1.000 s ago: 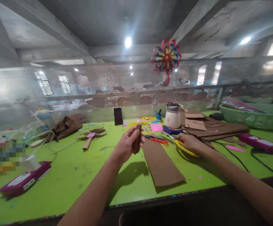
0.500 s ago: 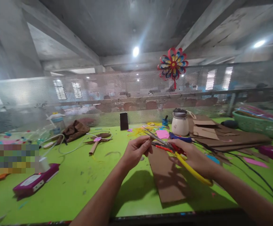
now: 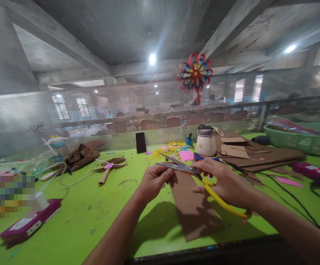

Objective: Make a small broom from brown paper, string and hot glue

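Observation:
My right hand [image 3: 226, 182] is closed around yellow-handled scissors [image 3: 186, 168], a handle loop hanging below my fingers. The blades point left, a little apart, and reach past the fingertips of my left hand [image 3: 156, 182]. That hand is closed in a pinch right under the blades; whatever it holds is too small and hidden to make out. Below both hands lies a brown cardboard strip [image 3: 189, 217] on the green table, partly in shadow. Just beyond the scissors lies a pink paper piece [image 3: 186, 155].
At the back stand a phone [image 3: 141, 142] and a white jar [image 3: 205, 142]. Cardboard sheets [image 3: 276, 156] and a green basket [image 3: 300, 141] lie right. A brown paper piece with a rolled stem [image 3: 104, 176] and a purple power strip [image 3: 30, 222] are left. A black cable [image 3: 289, 198] crosses the right side.
The scissor blades have swung apart, and my right hand's fingers have loosened and shifted on the handles. My left hand keeps its pinch. The whole view has shifted slightly to the right.

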The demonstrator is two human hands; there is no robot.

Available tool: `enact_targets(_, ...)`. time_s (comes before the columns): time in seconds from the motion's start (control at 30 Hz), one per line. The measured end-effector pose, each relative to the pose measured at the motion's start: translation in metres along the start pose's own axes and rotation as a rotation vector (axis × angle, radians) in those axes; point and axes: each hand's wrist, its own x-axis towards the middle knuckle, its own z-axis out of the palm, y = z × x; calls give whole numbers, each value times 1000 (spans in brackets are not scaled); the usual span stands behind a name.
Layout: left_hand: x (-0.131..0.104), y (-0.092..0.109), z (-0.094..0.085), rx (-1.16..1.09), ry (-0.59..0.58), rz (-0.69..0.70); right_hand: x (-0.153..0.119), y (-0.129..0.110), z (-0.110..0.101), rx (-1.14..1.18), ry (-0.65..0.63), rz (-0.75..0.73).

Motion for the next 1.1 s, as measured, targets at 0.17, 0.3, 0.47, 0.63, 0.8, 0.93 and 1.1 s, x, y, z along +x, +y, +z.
enact_targets(0.17,0,1,1,-12,15,32,0,-3,1,4,8,-16)
enact_targets(0.3,0,4,2,-4,18,45,0,-3,2,-14,9,-7)
enact_targets(0.47,0,3,1,7,12,44,-1,-3,2,-25,17,0)
enact_targets(0.63,-1,3,1,0,11,43,-2,-5,0,-23,7,-13)
enact_targets(0.8,0,0,0,0,-11,31,-2,-5,-3,-46,-16,-16)
enact_targets(0.93,1,-1,0,-17,-11,-6,-2,-2,-1,-85,-24,-15)
enact_targets(1.1,1,0,3,-52,-12,-34,-2,-2,1,-44,9,-40)
